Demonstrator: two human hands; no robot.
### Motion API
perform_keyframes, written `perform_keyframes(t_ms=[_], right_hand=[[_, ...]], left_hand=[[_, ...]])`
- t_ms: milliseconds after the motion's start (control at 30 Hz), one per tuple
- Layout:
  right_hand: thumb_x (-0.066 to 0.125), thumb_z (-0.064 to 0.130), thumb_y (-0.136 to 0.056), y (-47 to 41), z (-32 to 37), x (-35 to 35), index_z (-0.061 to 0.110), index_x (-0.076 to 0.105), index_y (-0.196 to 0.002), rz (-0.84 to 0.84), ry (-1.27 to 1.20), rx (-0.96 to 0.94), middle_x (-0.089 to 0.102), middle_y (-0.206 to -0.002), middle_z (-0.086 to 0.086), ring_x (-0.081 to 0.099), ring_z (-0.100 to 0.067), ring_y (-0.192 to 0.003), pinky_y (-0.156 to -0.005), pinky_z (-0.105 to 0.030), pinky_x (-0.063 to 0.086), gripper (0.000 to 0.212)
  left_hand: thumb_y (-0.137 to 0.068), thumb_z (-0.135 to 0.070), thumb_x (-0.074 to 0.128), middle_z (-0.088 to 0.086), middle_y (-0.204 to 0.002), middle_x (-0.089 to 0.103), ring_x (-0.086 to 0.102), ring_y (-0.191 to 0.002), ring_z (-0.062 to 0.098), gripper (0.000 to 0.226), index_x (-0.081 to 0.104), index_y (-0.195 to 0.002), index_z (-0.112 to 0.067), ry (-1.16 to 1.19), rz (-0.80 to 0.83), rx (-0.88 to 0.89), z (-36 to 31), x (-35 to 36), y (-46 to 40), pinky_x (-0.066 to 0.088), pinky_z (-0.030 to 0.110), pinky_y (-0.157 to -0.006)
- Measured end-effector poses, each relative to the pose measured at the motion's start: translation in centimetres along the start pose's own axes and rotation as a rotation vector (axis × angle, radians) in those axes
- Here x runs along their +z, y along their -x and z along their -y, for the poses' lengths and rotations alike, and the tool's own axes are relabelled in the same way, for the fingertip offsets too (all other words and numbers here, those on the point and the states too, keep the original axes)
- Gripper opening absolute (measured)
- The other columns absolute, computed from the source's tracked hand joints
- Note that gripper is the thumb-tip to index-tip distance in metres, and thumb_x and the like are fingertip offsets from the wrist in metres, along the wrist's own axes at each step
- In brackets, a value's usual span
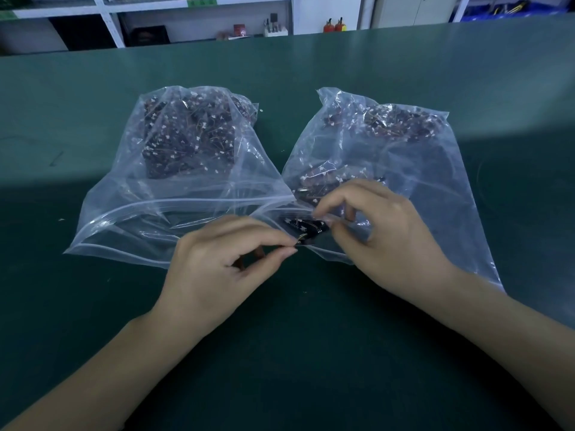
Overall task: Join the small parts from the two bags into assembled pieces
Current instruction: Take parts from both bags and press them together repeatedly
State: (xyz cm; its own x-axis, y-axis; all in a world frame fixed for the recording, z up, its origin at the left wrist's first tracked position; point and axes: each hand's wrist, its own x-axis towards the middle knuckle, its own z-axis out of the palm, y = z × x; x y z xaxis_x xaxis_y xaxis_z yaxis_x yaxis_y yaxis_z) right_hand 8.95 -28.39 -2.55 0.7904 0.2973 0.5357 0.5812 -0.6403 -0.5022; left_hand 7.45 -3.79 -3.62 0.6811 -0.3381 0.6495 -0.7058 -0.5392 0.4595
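From the head camera, two clear zip-top plastic bags lie side by side on a dark green work table [93,306], their mouths turned toward the person and meeting in the middle. The left clear plastic bag [174,169] holds a heap of small dark parts with thin wires and white connectors [186,141] bunched at its far end; the right clear plastic bag [401,169] holds a similar heap [401,122] at its far end, with a few more lying nearer its mouth. The left hand [224,265] has its fingers curled, thumb and forefinger pinching a small dark part with a short yellowish wire [302,241] just at the bags' mouths. The right hand [382,231] rests over the opening of the right bag, fingers bent, thumb and forefinger closed on a flat black part [303,226] that lies just beside the pinched one; whether the two parts touch cannot be told. White shelving [199,14] and two red extinguishers [334,26] stand beyond the table.
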Motion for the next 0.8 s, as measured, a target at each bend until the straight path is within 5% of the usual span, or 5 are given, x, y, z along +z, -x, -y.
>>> perform_keyframes(t_ms=[233, 433, 533, 633, 800], right_hand=[[0.067, -0.005, -0.094, 0.1, -0.1, 0.3, 0.02, 0.081, -0.095, 0.035, 0.048, -0.081, 0.068, -0.11, 0.005, 0.06, -0.023, -0.099, -0.086, -0.044, 0.051, 0.028], [0.067, 0.006, -0.091, 0.5, 0.0, 0.9, 0.032, 0.079, -0.12, 0.234, 0.222, -0.109, 0.057, -0.151, 0.0, 0.055, -0.028, -0.128, -0.101, -0.052, 0.045, 0.042], [0.067, 0.015, -0.095, 0.7, -0.1, 1.0, 0.033, 0.074, -0.131, 0.29, 0.258, -0.088, 0.05, -0.159, -0.002, 0.047, -0.026, -0.142, -0.112, -0.049, 0.04, 0.041], [0.065, 0.021, -0.1, 0.9, -0.2, 1.0, 0.031, 0.072, -0.135, 0.294, 0.278, -0.065, 0.049, -0.16, -0.003, 0.044, -0.025, -0.146, -0.116, -0.045, 0.036, 0.037], [0.066, 0.02, -0.1, 0.8, 0.0, 1.0, 0.029, 0.075, -0.129, 0.263, 0.213, -0.074, 0.053, -0.156, 0.002, 0.047, -0.021, -0.143, -0.114, -0.045, 0.037, 0.032]], left_hand=[[-0.095, -0.023, 0.083, -0.017, -0.106, 0.08, 0.077, -0.093, 0.004, 0.015, 0.085, -0.109, -0.027, -0.275, -0.008, 0.041, 0.7, 0.9, -0.7, 0.063, 0.035, -0.063], [-0.099, -0.023, 0.076, -0.018, -0.116, 0.078, 0.077, -0.098, 0.006, 0.022, 0.081, -0.12, -0.03, -0.33, 0.062, 0.049, 0.2, 0.6, -0.6, 0.063, 0.036, -0.06], [-0.102, -0.032, 0.07, -0.018, -0.094, 0.078, 0.074, -0.077, 0.009, 0.014, 0.082, -0.098, -0.027, -0.312, 0.031, -0.003, -0.3, -0.1, -0.7, 0.056, 0.034, -0.055], [-0.105, -0.038, 0.061, -0.013, -0.062, 0.053, 0.049, -0.052, 0.01, 0.037, 0.06, -0.071, -0.025, -0.418, -0.019, -0.09, -0.2, -1.1, -1.0, 0.041, 0.027, -0.046], [-0.106, -0.034, 0.053, -0.011, -0.06, 0.039, 0.04, -0.052, 0.015, 0.042, 0.04, -0.068, -0.023, -0.604, -0.032, -0.157, 1.4, -3.0, -1.3, 0.023, 0.022, -0.05]])
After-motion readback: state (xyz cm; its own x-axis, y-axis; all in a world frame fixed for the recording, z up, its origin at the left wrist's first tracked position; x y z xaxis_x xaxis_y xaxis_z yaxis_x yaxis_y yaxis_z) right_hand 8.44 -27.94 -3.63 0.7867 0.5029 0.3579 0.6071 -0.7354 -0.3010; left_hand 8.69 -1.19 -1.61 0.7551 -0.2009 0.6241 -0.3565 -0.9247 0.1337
